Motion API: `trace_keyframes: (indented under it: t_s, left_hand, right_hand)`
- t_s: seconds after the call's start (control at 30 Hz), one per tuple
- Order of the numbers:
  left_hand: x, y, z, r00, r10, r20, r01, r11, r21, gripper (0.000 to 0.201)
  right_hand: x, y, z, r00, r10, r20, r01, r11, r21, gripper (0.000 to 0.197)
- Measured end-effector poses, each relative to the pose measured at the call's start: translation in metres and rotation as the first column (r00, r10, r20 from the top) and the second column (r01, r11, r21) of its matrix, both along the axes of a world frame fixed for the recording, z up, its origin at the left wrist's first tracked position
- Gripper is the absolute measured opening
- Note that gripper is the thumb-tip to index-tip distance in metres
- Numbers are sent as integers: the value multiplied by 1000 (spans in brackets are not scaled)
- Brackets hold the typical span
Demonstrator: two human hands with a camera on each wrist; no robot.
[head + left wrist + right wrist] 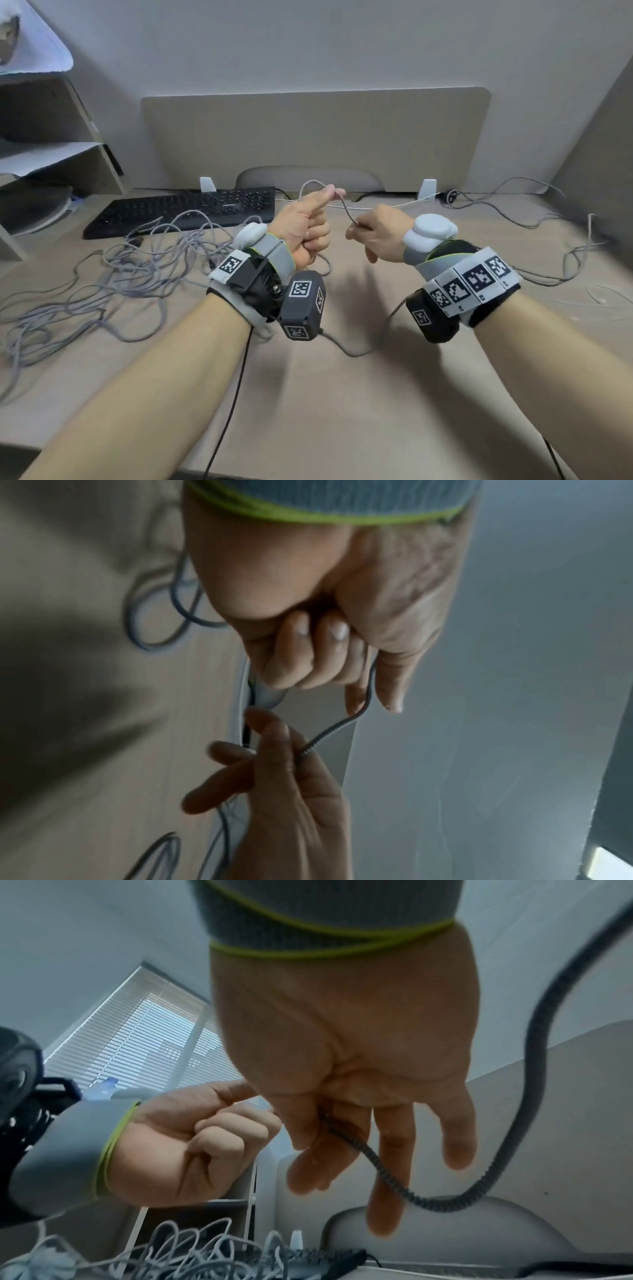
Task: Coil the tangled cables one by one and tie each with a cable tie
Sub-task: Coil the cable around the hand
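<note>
A grey braided cable (pixel 346 209) hangs in the air between both hands above the desk. My left hand (pixel 330 193) is a raised fist that pinches the cable between thumb and forefinger, with a small loop arching over the finger. My right hand (pixel 356 228), just to the right and lower, pinches the same cable a short way along. In the left wrist view the cable (pixel 329 730) runs from the left hand (pixel 373 696) down to the right hand (pixel 291 750). The right wrist view has the cable (pixel 377 1167) leaving the right hand (pixel 322 1131) and curving up to the right. No cable tie shows.
A heap of tangled grey cables (pixel 137 267) sprawls over the left of the desk (pixel 342 394). A black keyboard (pixel 191 212) lies behind it, with a shelf unit (pixel 51 154) at far left. More thin cables (pixel 548 212) trail at the right, before a beige divider panel (pixel 315 137).
</note>
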State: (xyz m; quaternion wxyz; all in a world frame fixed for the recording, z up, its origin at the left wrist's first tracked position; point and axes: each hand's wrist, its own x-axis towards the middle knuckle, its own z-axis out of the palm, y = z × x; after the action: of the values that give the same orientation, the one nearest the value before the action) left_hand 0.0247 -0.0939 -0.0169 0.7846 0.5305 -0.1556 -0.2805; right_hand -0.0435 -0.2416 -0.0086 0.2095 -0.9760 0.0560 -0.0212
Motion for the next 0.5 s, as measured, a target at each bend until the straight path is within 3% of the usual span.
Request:
trace_keyframes:
  t_s: [0.13,0.37,0.5]
  left_hand:
    - [23,-17,-2,1000,-5,-11,4,997,-74,21]
    - [52,-29,-10,989,148,-26,-150,987,-62,54]
    - [59,-26,-5,975,190,-116,-207,964,-167,49]
  right_hand:
    - [15,-8,-8,999,40,17,-42,993,114,26]
    - [23,-26,-19,997,26,68,-40,975,217,26]
    - [20,-37,-18,995,9,100,-35,965,258,20]
